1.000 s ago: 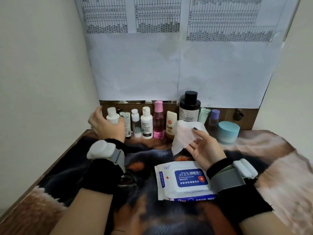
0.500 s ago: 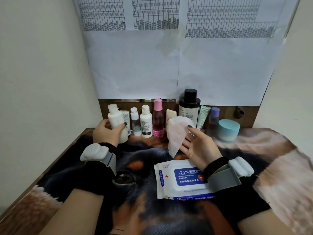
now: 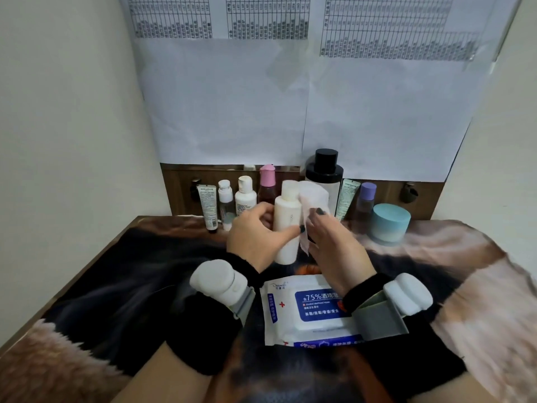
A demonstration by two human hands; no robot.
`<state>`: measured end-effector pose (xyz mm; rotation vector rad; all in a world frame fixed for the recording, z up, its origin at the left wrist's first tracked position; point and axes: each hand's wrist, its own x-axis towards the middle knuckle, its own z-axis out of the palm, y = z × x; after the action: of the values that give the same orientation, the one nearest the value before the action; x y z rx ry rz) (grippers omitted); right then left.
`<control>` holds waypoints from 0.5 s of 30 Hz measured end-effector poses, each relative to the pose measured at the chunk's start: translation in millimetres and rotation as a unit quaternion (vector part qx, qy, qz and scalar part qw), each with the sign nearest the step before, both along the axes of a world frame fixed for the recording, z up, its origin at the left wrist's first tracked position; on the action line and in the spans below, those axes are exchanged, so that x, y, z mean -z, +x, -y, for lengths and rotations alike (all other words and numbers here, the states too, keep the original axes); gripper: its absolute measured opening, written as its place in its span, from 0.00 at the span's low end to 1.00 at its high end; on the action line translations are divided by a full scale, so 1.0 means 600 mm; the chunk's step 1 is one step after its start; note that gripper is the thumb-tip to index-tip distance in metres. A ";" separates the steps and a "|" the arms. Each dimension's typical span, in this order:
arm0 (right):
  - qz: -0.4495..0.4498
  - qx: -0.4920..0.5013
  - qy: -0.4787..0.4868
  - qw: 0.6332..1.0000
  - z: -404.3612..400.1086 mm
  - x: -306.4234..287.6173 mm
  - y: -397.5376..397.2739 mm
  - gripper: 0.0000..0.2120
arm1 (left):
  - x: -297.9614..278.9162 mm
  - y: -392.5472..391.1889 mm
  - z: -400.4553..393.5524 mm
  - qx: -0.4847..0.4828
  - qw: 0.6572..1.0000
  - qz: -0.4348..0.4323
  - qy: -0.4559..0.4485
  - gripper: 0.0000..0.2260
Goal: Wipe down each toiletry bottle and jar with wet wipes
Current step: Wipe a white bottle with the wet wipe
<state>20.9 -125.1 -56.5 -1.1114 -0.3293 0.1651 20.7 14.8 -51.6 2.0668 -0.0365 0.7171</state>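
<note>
Cream wall on the left; a worktop (image 3: 96, 274) under a dog-print cover. At the far edge stands a row of toiletries (image 3: 236, 199). The left hand (image 3: 255, 237) grips a white bottle (image 3: 286, 228) upright mid-scene; the right hand (image 3: 334, 242) pinches a wet wipe (image 3: 311, 199) against it. A wipes pack (image 3: 305, 309) lies near; a blue jar (image 3: 389, 222) sits far right, below papers (image 3: 319, 97) taped to the wall.

I see plain cream walls (image 3: 66, 117) at 9 and 3 o'clock. Printed table sheets (image 3: 290, 91) taped at 12, above wood panel (image 3: 180, 196). Bench (image 3: 122, 283) under animal-print cover. Soft, even light.
</note>
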 end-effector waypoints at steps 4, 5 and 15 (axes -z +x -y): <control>0.173 0.038 -0.130 0.976 -0.010 0.012 -0.012 0.12 | 0.010 0.014 -0.024 -0.017 0.999 -0.017 -0.021 0.20; 0.208 0.039 -0.165 0.964 -0.014 0.016 -0.015 0.14 | 0.012 0.016 -0.030 -0.019 0.999 -0.023 -0.032 0.21; 0.235 0.092 -0.221 0.942 -0.015 0.018 -0.015 0.12 | 0.021 0.008 -0.012 0.005 1.000 -0.009 -0.018 0.19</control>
<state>11.7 -116.0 -67.1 -1.6210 -0.6313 -0.2102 25.3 22.0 -64.3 2.0368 -0.0240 0.6877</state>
